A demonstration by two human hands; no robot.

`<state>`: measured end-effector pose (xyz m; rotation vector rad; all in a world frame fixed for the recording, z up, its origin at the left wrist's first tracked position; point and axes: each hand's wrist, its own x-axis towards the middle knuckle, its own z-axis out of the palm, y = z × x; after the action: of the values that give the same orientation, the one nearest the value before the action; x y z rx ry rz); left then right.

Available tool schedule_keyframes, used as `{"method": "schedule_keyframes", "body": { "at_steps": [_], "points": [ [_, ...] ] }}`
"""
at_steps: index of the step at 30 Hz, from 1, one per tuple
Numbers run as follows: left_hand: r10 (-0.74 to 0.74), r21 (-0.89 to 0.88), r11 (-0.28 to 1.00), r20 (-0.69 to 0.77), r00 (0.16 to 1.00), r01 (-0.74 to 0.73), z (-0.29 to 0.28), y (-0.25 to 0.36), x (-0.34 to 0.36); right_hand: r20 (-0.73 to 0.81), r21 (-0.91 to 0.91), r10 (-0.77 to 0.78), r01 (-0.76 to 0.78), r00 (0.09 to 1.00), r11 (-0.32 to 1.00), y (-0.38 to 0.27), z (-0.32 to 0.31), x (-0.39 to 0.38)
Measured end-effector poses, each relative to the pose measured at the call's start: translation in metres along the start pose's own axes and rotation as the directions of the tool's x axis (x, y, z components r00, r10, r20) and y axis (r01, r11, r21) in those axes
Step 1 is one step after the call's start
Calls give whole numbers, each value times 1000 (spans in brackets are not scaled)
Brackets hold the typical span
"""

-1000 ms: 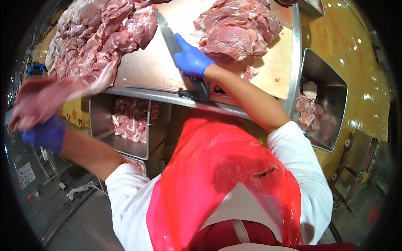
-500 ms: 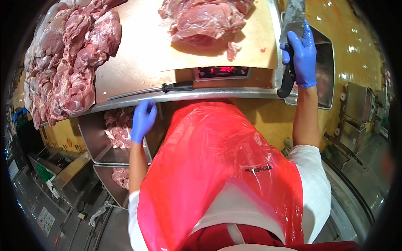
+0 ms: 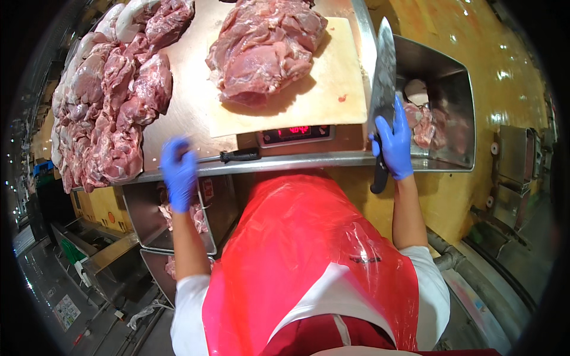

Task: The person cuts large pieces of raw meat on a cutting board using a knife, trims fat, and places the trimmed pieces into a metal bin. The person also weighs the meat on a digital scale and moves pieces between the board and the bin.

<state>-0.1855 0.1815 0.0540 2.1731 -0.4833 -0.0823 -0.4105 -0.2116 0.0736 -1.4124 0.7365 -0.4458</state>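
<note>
My right hand (image 3: 393, 142), in a blue glove, grips a large knife (image 3: 385, 74) by its black handle. The blade points away from me beside the table's right edge. My left hand (image 3: 179, 173), also gloved in blue, is over the front edge of the table, its fingers smeared by motion. Beside it lies a sharpening steel (image 3: 239, 155) with a black handle, its rod partly hidden by the hand. A thick piece of raw meat (image 3: 264, 56) rests on a pale cutting board (image 3: 332, 89). Below the board's near edge, a scale display (image 3: 295, 134) glows red.
A heap of raw meat (image 3: 101, 107) covers the table's left side. Two metal tubs holding meat stand below the front edge, the larger tub (image 3: 136, 219) nearer the table. At the right, another metal tub (image 3: 469, 113) contains meat pieces. A yellowish floor (image 3: 504, 71) lies beyond.
My left hand has moved up from over the tub to the sharpening steel. My right hand has lowered with the knife. The view has shifted, and the display's digits differ.
</note>
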Motion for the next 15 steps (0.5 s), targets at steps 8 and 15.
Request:
{"method": "schedule_keyframes", "body": {
  "at_steps": [8,15],
  "points": [
    [32,225,969,277,960,-98,-13,-22,44,18,108,261,-262,965,959,18,61,-4],
    [459,-539,791,209,864,-289,132,41,283,18,287,41,-44,999,957,15,155,-3]
  ]
}}
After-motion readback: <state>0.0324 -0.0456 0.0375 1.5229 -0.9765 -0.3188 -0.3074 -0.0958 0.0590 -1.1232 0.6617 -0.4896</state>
